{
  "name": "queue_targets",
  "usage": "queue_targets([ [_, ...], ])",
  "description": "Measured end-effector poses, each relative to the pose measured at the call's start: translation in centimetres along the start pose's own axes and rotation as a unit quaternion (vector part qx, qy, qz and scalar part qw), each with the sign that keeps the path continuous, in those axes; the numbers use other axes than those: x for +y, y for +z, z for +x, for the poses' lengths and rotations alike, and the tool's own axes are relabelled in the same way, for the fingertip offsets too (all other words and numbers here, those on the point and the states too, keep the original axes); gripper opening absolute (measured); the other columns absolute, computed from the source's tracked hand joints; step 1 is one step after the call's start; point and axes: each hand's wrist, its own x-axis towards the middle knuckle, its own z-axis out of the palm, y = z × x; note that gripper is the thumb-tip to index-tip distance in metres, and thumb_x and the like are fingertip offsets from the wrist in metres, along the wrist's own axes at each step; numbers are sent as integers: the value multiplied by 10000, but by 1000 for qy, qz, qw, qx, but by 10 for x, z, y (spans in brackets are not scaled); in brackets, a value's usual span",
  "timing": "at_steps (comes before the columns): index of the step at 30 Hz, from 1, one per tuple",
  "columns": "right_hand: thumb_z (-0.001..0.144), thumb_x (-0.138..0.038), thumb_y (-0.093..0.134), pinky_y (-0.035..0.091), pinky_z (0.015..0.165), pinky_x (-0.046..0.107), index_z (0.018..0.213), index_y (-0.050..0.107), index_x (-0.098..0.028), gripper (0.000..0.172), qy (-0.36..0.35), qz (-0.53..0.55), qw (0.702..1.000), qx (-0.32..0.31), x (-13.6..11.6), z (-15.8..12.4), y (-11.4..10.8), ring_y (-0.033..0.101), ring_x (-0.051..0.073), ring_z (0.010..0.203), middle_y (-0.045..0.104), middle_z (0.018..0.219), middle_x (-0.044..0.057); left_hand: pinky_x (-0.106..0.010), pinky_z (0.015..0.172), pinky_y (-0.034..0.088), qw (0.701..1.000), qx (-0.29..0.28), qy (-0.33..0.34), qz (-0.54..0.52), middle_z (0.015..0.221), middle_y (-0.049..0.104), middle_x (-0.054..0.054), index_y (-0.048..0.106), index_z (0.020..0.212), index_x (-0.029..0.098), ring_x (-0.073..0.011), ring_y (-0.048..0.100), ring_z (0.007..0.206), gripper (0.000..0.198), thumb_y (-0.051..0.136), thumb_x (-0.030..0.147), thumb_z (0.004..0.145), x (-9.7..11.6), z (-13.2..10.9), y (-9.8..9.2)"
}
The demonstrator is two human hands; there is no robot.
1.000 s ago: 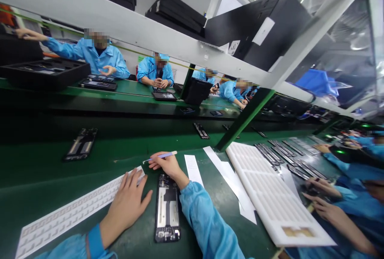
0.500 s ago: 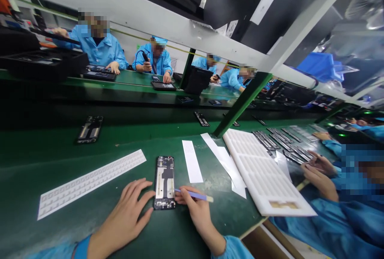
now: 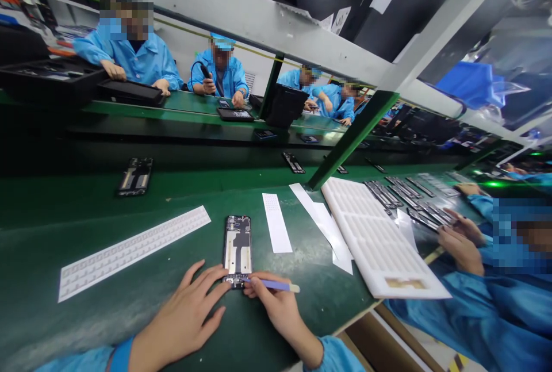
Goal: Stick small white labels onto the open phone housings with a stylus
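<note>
An opened phone (image 3: 238, 245) lies upright in front of me on the green bench (image 3: 172, 286). My left hand (image 3: 183, 314) rests at its lower left with fingers spread, the fingertips touching the phone's lower left edge. Pinched in my right hand (image 3: 273, 303) is a purple tweezer-like tool (image 3: 276, 286), its tip at the phone's lower end. To the left lies a long white sheet of small labels (image 3: 133, 254); a shorter white label sheet (image 3: 277, 225) is to the right of the phone.
White strips (image 3: 328, 231) and a white foam tray (image 3: 379, 240) lie on the right. Beyond the tray are rows of phone parts (image 3: 405, 194) and a co-worker's hands (image 3: 461, 245). Another opened phone (image 3: 135, 176) sits farther back left. A green post (image 3: 353, 139) rises behind the strips.
My left fingers have moved onto the phone's lower left edge. The tool in my right hand has shifted down from the phone's right side to its lower end. The view has tilted slightly.
</note>
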Motion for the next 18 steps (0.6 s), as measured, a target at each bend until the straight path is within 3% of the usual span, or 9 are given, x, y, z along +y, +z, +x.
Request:
queue_targets([
  [9, 851, -464, 710, 609, 644, 299, 887, 780, -202, 274, -13, -28, 999, 10, -5, -2, 6, 733, 223, 662, 775, 758, 68, -469, 1149, 260, 1000, -4, -11, -18, 1321, 564, -34, 554, 1274, 272, -213, 506, 1238, 378, 507, 201, 906, 1, 2, 1],
  [18, 848, -463, 710, 608, 644, 293, 873, 784, -205, 270, -17, -39, 999, 14, -11, -3, 8, 731, 218, 659, 772, 746, 61, -442, 1149, 267, 1000, -3, -9, -26, 1323, 575, -31, 441, 1409, 287, -208, 518, 1224, 487, 504, 238, 929, 0, 3, 1],
])
